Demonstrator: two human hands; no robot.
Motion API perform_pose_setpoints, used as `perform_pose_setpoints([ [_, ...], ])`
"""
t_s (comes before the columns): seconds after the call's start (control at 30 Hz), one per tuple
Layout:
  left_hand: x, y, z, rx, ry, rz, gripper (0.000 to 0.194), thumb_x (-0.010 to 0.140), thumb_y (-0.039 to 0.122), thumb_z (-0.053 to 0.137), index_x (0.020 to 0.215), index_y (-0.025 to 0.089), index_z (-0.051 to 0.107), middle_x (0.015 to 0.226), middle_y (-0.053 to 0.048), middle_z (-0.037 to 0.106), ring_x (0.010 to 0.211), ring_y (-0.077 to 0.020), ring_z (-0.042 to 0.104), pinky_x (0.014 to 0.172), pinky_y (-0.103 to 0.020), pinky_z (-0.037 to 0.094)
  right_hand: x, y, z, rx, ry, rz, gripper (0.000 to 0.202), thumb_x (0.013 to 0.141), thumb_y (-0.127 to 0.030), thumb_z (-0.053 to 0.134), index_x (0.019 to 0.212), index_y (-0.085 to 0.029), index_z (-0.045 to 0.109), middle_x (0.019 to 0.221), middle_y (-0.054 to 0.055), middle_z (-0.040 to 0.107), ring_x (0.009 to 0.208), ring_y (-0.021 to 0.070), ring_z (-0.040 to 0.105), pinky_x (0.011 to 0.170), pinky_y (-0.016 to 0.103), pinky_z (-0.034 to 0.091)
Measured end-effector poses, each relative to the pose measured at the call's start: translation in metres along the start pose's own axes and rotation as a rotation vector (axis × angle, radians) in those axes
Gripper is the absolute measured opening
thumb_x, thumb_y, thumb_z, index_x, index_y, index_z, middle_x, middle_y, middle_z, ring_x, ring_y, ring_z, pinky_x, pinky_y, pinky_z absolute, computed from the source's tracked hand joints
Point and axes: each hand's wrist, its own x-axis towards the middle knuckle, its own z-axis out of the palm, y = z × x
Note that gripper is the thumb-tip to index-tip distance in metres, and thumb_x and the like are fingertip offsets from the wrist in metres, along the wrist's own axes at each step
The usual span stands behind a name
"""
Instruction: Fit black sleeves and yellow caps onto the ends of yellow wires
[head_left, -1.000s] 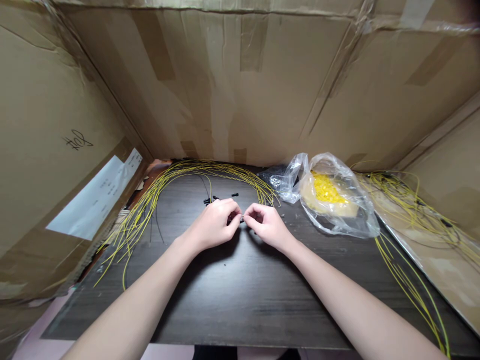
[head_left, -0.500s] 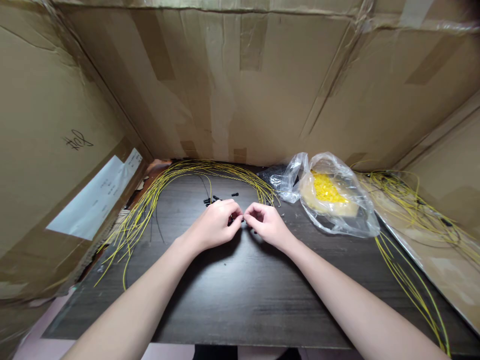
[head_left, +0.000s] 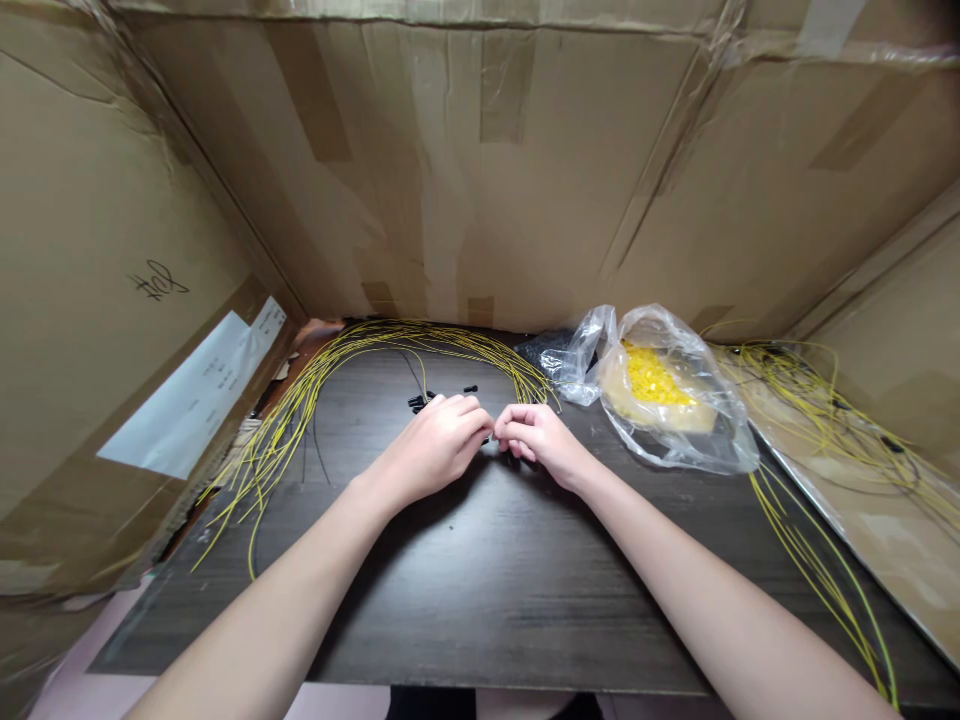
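Note:
Both my hands meet fingertip to fingertip over the middle of the dark table. My left hand point(head_left: 442, 440) is closed, back upward, its thumb and fingers pinched on something mostly hidden. Close against it, my right hand point(head_left: 538, 440) is also closed in a pinch; what lies in its fingertips is too small to make out. Just beyond the left hand lie several small black connector pieces point(head_left: 417, 403), and one more black piece point(head_left: 470, 389) sits apart behind the fingers. A thin yellow wire point(head_left: 424, 375) runs down to the left hand.
A bundle of yellow wires point(head_left: 322, 360) arcs along the back and left of the dark table point(head_left: 450, 600). At the right stands a clear bag point(head_left: 731, 430) with small yellow parts point(head_left: 656, 378). More yellow wires point(head_left: 832, 385) lie on cardboard far right. Cardboard walls point(head_left: 450, 180) enclose the table.
My left hand has rolled over, so more of its back shows and its fingertips are hidden. The right hand's fingers have shifted slightly, with its lower fingers now showing.

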Motion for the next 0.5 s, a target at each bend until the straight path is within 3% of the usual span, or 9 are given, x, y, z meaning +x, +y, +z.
perform_pose_setpoints([
  [0.13, -0.001, 0.001, 0.001, 0.06, -0.019, 0.015, 0.022, 0.098, 0.016, 0.041, 0.091, 0.017, 0.062, 0.088, -0.005, 0.061, 0.083, -0.0185, 0.056, 0.074, -0.032, 0.036, 0.0, 0.003, -0.001, -0.052, 0.001, 0.007, 0.009, 0.071, -0.023, 0.059, 0.071, -0.015, 0.063, 0.058, 0.0, 0.06, 0.046, 0.0074, 0.042, 0.044, 0.019, 0.029],
  [0.33, -0.003, 0.005, 0.006, 0.162, -0.091, 0.006, 0.022, 0.096, 0.016, 0.043, 0.085, 0.016, 0.062, 0.084, -0.005, 0.06, 0.077, -0.0187, 0.055, 0.074, -0.033, 0.038, 0.0, 0.01, 0.004, -0.414, 0.067, -0.15, 0.007, 0.071, -0.017, 0.057, 0.064, -0.016, 0.058, 0.058, -0.002, 0.056, 0.054, 0.0094, 0.048, 0.052, 0.02, 0.036],
  [0.5, -0.003, 0.001, 0.011, 0.049, -0.061, -0.059, 0.022, 0.097, 0.019, 0.044, 0.088, 0.016, 0.063, 0.084, -0.004, 0.061, 0.079, -0.018, 0.057, 0.074, -0.033, 0.039, 0.0, 0.012, 0.004, -0.379, 0.076, -0.17, 0.008, 0.074, -0.019, 0.056, 0.068, -0.016, 0.058, 0.062, -0.001, 0.058, 0.055, 0.0098, 0.049, 0.053, 0.021, 0.037],
])
